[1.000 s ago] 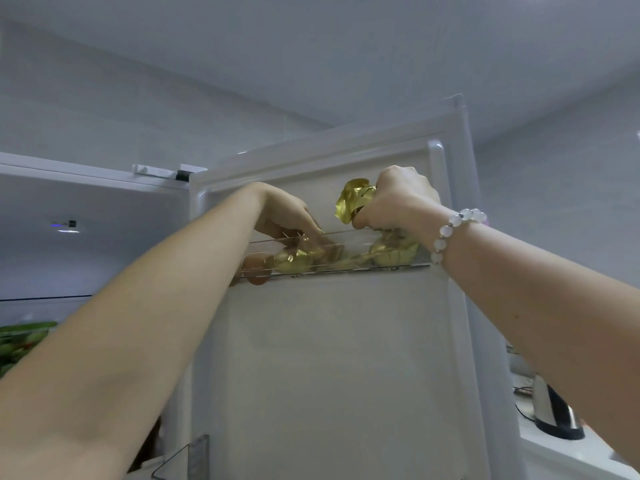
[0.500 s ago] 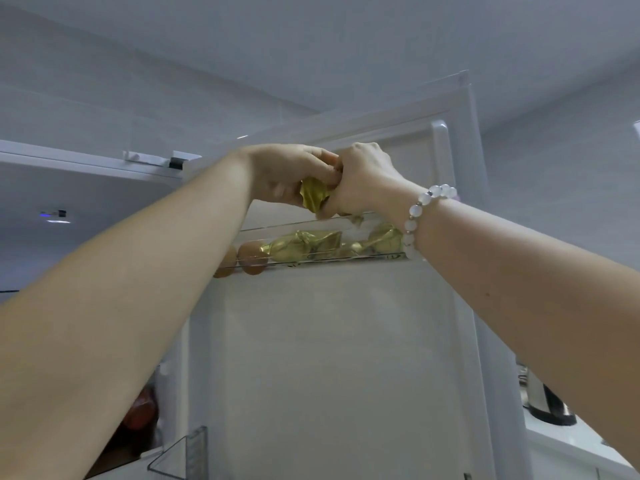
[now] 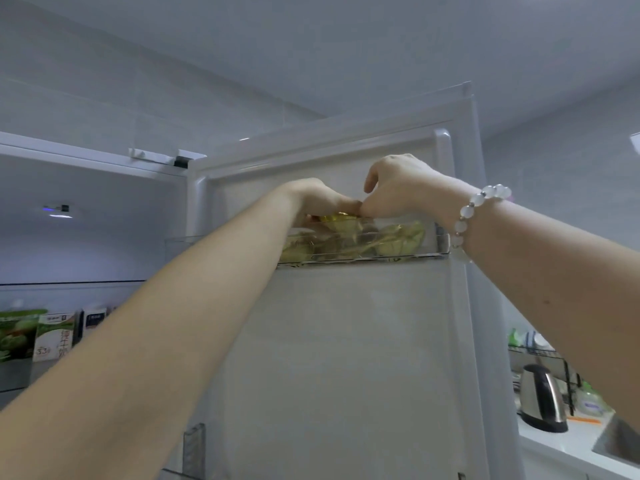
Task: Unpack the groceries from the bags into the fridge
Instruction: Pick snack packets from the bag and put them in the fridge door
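A gold foil piece (image 3: 337, 216) sits at the rim of the top door bin (image 3: 438, 241), on a pile (image 3: 398, 237) of like pieces that fills the bin's right half. The left hand (image 3: 311, 199) curls down over the piece and grips it. The right hand (image 3: 398, 188), with a bead bracelet (image 3: 481, 202) at the wrist, is curled narrow, its fingertips against the left's. Whether it also pinches the foil I cannot tell.

This looks like the last settling of one item into the bin, high on the open door (image 3: 346, 358).

The risks, as I judge them: the pile stands near the rim, so a piece set on top could roll over the front wall and fall. Foil is slick and light, and a withdrawing finger may drag it out. The reach is overhead and the bin's inside is poorly seen, so placing goes by feel.

Cartons (image 3: 52, 336) stand on a shelf inside the fridge at left. A kettle (image 3: 540, 398) stands on the desk (image 3: 554, 445) at right.
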`<action>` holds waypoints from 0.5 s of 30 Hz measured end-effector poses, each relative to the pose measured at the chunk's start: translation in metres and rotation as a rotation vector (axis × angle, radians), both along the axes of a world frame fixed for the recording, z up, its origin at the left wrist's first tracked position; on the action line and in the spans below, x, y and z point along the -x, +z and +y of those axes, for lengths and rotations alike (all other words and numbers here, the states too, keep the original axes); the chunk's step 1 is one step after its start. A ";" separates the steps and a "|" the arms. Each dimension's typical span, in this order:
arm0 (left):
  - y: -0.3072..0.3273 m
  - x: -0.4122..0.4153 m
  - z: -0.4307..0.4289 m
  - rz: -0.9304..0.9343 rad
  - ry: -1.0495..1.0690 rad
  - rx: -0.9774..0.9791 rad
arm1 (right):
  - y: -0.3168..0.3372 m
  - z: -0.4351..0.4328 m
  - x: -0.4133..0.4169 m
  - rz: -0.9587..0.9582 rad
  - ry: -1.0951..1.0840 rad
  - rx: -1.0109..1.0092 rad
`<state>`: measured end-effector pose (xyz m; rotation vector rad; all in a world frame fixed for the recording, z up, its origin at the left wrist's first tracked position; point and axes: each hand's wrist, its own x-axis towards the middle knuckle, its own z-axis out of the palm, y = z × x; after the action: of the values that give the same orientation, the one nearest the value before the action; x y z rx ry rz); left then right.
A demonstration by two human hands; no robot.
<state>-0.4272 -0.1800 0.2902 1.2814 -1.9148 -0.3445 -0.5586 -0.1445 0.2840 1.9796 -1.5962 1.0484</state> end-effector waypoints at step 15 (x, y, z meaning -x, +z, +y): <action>0.002 0.015 0.030 -0.576 0.313 -0.013 | -0.025 -0.001 0.023 0.154 -0.086 0.304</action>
<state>-0.4418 -0.1497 0.2926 1.7975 -2.1163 0.1992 -0.5813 -0.1455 0.2594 1.7291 -1.3397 1.0117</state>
